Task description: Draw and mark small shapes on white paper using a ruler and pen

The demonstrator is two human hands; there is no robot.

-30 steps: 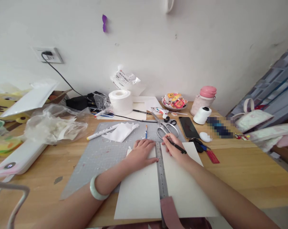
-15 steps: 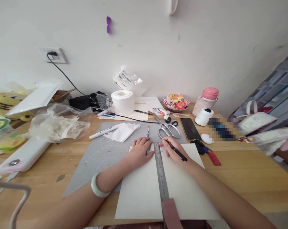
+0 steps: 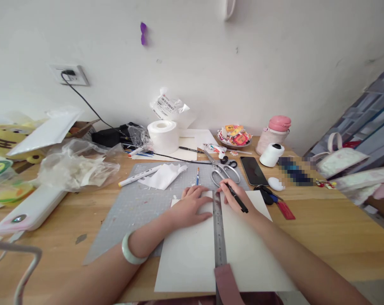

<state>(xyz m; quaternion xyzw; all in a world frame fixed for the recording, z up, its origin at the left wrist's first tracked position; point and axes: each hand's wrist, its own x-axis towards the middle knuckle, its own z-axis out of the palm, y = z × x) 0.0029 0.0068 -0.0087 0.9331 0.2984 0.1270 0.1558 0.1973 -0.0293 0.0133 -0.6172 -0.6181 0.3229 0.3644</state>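
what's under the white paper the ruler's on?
Grey mat runs under the left side of the paper; wooden tabletop shows at its right. How far the mat extends, or anything else beneath, is covered.

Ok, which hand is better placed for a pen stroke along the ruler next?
Right, I'd say: the right hand holds the black pen beside the ruler; the left hand lies spread on the white paper.

Grey cutting mat [image 3: 128, 212], grid-lined; pen [image 3: 238, 199] black; bottle lid [image 3: 280, 123] pink.
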